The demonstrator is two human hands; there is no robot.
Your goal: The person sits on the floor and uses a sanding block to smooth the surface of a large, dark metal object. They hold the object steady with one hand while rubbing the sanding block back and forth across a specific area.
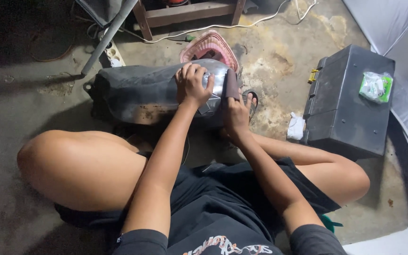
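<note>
A dark curved fender-like body panel [138,92] lies on the concrete floor in front of my bent legs. My left hand [193,84] rests on top of it with the fingers curled, pressing on a shiny grey patch. My right hand [234,115] grips the panel's right end, holding a brownish sheet, possibly sandpaper [232,85], against the surface. The panel's far side is hidden.
A pink ribbed basket [211,46] sits just behind the panel. A black toolbox [345,104] stands at the right with a green packet [376,87] on its lid and a white rag [296,126] beside it. White cable, a wooden frame and a metal leg lie behind.
</note>
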